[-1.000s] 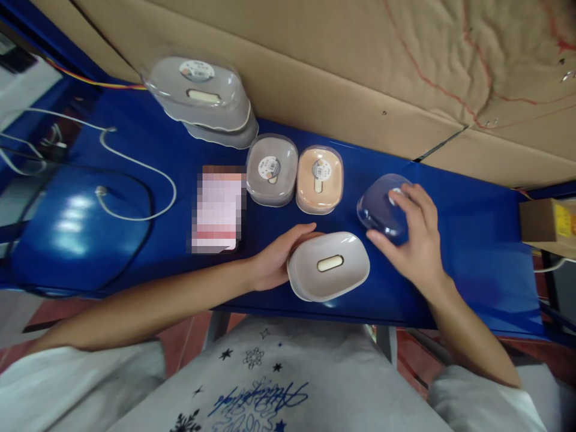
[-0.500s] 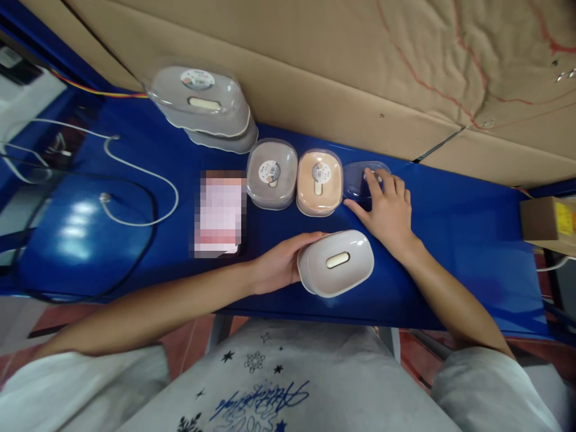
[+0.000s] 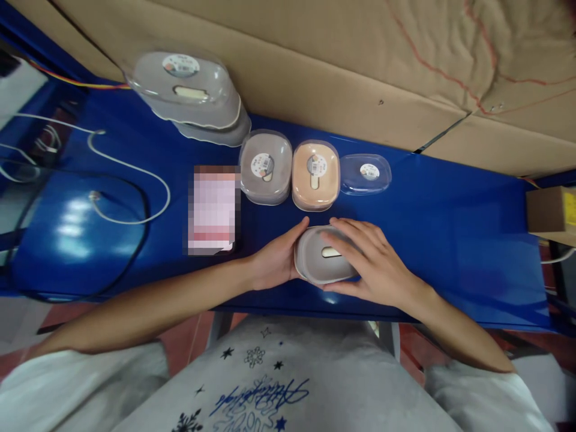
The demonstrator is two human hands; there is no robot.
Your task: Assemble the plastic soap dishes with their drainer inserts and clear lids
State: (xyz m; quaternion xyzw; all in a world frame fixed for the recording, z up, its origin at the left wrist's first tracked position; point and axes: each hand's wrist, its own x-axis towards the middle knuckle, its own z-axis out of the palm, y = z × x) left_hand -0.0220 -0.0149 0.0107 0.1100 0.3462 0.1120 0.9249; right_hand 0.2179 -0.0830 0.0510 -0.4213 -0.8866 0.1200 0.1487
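The small gray box (image 3: 310, 267) is without a clear cover: its gray top and the cream bar set in it show bare between the fingers. A loose clear cover (image 3: 353, 180) with a round label lies on the desk (image 3: 459, 252), just right of the peach box (image 3: 315, 186), so the uncovering of the small box looks done. The peach box, the square gray box (image 3: 269, 180) beside it and the top of the large gray stack (image 3: 198, 99) at the back left all have clear, labeled covers on. The cream bar and gray top are in place, and nothing shows the box opened any further. The small gray box sits between both hands, near the front edge of the desk and nearer the person than the peach box. The left hand (image 3: 279, 258) is cupped around its left end, thumb up along the far side, and holds it; the other fingers are mostly hidden. The right hand (image 3: 375, 261) is spread fairly wide over the right end, one finger across the top by the cream bar and the thumb along the near side; whether it grips or only rests there, I cannot tell. Whether the box touches the desk is unclear too.
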